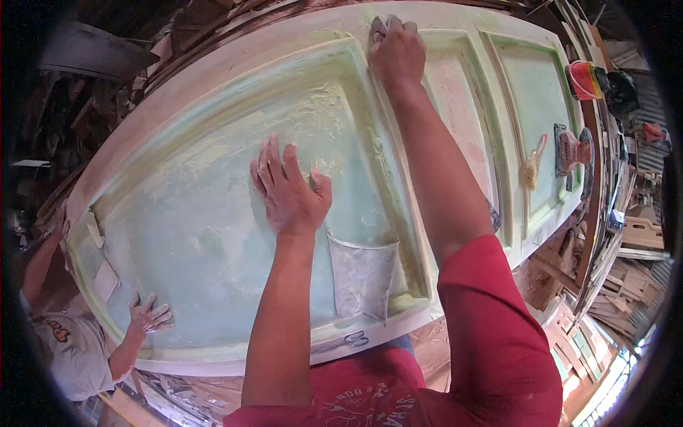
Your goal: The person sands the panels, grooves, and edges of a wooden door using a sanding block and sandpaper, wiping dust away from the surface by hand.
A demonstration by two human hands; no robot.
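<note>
A large panelled door (213,263) with pale green, dusty recessed panels lies in front of me. My left hand (293,188) rests on its big panel, fingers spread and holding nothing. Farther off, my right hand (400,53) is closed on what looks like a grey piece of sandpaper (379,28), pressed on the frame strip near the far edge. Its fingers partly hide that piece. A grey, curled sheet of sandpaper (361,277) lies in the panel's near right corner, to the right of my left forearm.
A power sander (571,151) and a brush-like tool (532,167) lie on the door's right end, near a red bucket (585,80). At left, a co-worker's hand (149,314) touches the door near a pale scrap (107,280). Stacked wood (622,292) stands at right.
</note>
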